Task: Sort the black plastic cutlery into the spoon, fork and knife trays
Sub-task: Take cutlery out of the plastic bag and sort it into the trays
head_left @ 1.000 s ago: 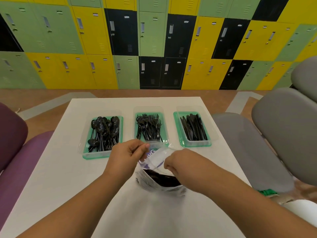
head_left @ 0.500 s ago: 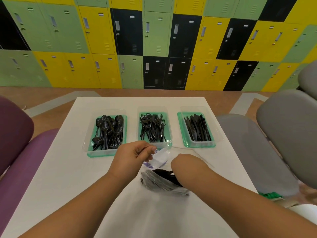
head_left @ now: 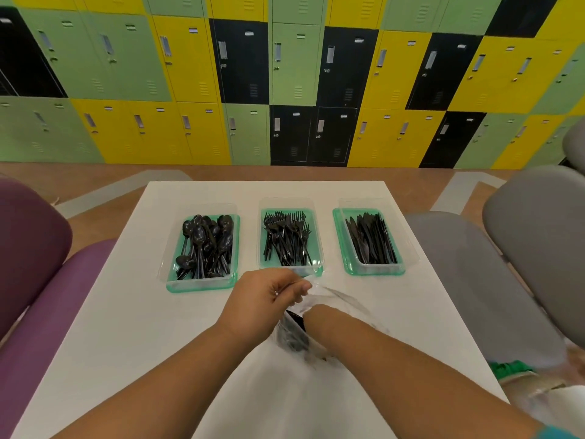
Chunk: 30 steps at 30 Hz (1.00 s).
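Observation:
Three green trays stand in a row on the white table: the spoon tray (head_left: pixel 202 285) at left, the fork tray (head_left: pixel 263 264) in the middle, the knife tray (head_left: pixel 343 245) at right, each full of black cutlery. In front of the fork tray lies a clear plastic bag (head_left: pixel 343 299) with black cutlery (head_left: pixel 292 339) inside. My left hand (head_left: pixel 262 299) pinches the bag's rim and holds it up. My right hand (head_left: pixel 316 312) reaches down into the bag's mouth; its fingers are hidden inside.
The white table (head_left: pixel 126 327) ends close behind the trays. A purple seat (head_left: pixel 47 296) lies along the left side and grey chairs (head_left: pixel 522 248) along the right. Coloured lockers (head_left: pixel 285 74) fill the back wall. Something green and white (head_left: pixel 512 369) lies past the table's right edge.
My right hand has gone from the bag's rim down into the bag. My left hand has lifted the rim a little toward the fork tray.

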### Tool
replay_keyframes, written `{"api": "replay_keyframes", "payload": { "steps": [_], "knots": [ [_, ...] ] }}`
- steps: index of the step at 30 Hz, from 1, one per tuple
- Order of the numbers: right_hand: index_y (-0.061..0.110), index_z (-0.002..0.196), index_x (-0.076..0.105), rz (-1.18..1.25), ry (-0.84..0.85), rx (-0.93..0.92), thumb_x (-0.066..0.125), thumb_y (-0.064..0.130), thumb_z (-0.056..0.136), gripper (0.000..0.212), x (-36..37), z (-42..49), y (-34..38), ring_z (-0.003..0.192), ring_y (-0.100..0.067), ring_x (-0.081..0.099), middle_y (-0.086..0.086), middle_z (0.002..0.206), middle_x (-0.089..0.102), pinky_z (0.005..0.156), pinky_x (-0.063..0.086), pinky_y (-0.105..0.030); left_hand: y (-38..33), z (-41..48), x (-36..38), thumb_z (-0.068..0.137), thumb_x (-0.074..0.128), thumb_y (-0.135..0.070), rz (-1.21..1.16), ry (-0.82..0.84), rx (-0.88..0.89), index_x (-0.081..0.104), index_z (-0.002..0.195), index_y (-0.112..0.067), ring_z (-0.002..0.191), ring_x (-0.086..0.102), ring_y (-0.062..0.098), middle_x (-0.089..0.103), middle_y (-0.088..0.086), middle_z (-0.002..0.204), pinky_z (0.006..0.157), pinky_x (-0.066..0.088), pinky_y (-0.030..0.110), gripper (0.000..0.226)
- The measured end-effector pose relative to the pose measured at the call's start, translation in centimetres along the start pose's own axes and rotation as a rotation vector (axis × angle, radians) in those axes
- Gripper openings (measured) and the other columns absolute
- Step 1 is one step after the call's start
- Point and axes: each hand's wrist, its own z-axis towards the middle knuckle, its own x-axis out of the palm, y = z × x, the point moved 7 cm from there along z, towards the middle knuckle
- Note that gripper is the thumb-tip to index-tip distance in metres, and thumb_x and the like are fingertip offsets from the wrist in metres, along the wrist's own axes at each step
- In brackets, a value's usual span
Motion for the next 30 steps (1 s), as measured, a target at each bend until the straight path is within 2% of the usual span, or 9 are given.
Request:
{"api": "replay_keyframes", "payload": {
  "steps": [4, 8, 10, 12, 16, 21, 25, 28, 30],
  "knots": [
    [0.013, 0.141, 0.044, 0.247, -0.088, -0.005, 0.063, 0.027, 0.088, 0.057, 1.0, 1.4, -0.7, 0.127, -0.032, 0.048, -0.011, 0.140, 0.049, 0.107, 0.040, -0.042, -0.3, 0.2, 0.6, 0.087, 0.064, -0.035, 0.023, 0.047, 0.002, 0.073, 0.082, -0.023, 0.069, 0.065, 0.000, 0.070, -0.013, 0.071, 0.069, 0.055, 0.024, 0.015],
    [0.014, 0.117, 0.064, 0.776, -0.132, -0.025, 0.065, 0.034, 0.080, 0.042, 2.6, 1.3, -2.7, 0.101, -0.025, 0.064, -0.005, 0.111, 0.067, 0.089, 0.052, -0.039, 1.5, -0.1, -0.6, 0.084, 0.065, -0.037, -0.156, -0.094, -0.166, 0.067, 0.089, -0.034, 0.081, 0.060, -0.004, 0.069, -0.017, 0.085, 0.067, 0.045, 0.007, 0.006],
    [0.010, 0.111, 0.066, 1.123, -0.059, -0.052, 0.073, 0.031, 0.071, 0.046, 4.1, 0.4, -3.1, 0.094, -0.023, 0.065, -0.006, 0.104, 0.069, 0.087, 0.054, -0.037, 4.8, -1.1, -0.7, 0.090, 0.057, -0.039, -0.183, -0.160, -0.350, 0.064, 0.094, -0.032, 0.088, 0.062, 0.004, 0.069, -0.012, 0.092, 0.078, 0.052, 0.021, 0.011],
    [0.009, 0.109, 0.067, 1.508, -0.002, -0.074, 0.075, 0.024, 0.069, 0.044, 5.5, -0.7, -3.4, 0.096, -0.027, 0.066, -0.011, 0.104, 0.071, 0.086, 0.054, -0.039, 8.7, -2.9, 0.6, 0.093, 0.054, -0.037, -0.096, -0.034, -0.612, 0.063, 0.096, -0.022, 0.091, 0.064, 0.018, 0.069, 0.001, 0.099, 0.083, 0.054, 0.037, 0.018],
    [0.000, 0.110, 0.066, 2.062, 0.080, -0.160, 0.070, 0.018, 0.078, 0.037, 6.2, -2.1, -2.1, 0.087, -0.029, 0.070, -0.017, 0.099, 0.074, 0.078, 0.056, -0.038, 11.3, -7.8, 5.8, 0.092, 0.059, -0.033, -0.315, 0.381, -0.949, 0.064, 0.103, -0.006, 0.078, 0.062, 0.019, 0.068, 0.013, 0.100, 0.069, 0.051, 0.028, 0.029],
    [-0.004, 0.115, 0.066, 2.353, 0.210, -0.342, 0.059, 0.024, 0.087, 0.041, 4.0, -4.5, -0.8, 0.099, -0.035, 0.068, -0.027, 0.117, 0.065, 0.083, 0.055, -0.042, 9.9, -6.2, 4.3, 0.087, 0.067, -0.027, -0.244, 0.031, -0.702, 0.064, 0.069, -0.008, 0.053, 0.054, 0.012, 0.062, 0.005, 0.062, 0.054, 0.049, 0.023, 0.027],
    [-0.006, 0.118, 0.063, 2.510, 0.230, -0.416, 0.063, 0.025, 0.084, 0.046, 3.4, -5.4, -0.6, 0.103, -0.040, 0.066, -0.028, 0.115, 0.065, 0.094, 0.051, -0.048, 5.5, -4.2, 1.7, 0.094, 0.050, -0.039, 0.126, 0.037, -0.312, 0.051, 0.057, -0.019, 0.051, 0.047, 0.007, 0.055, -0.001, 0.052, 0.056, 0.039, 0.025, 0.042],
    [-0.011, 0.105, 0.067, 2.671, 0.381, -0.645, 0.069, 0.018, 0.078, 0.040, 2.0, -6.9, 0.0, 0.087, -0.038, 0.070, -0.029, 0.096, 0.069, 0.091, 0.052, -0.042, 3.4, -3.5, 1.0, 0.096, 0.039, -0.046, 0.278, 0.028, -0.172, 0.048, 0.064, -0.015, 0.059, 0.053, 0.012, 0.055, 0.002, 0.058, 0.060, 0.041, 0.028, 0.046],
    [0.001, 0.103, 0.072, 2.666, 0.233, -0.694, 0.084, 0.026, 0.065, 0.047, 1.5, -6.4, -0.7, 0.089, -0.033, 0.071, -0.020, 0.102, 0.069, 0.091, 0.054, -0.045, 2.8, -3.1, 0.4, 0.093, 0.033, -0.052, 0.275, 0.001, -0.160, 0.043, 0.060, -0.017, 0.059, 0.052, 0.015, 0.051, 0.001, 0.055, 0.058, 0.039, 0.030, 0.050]
  ]
}}
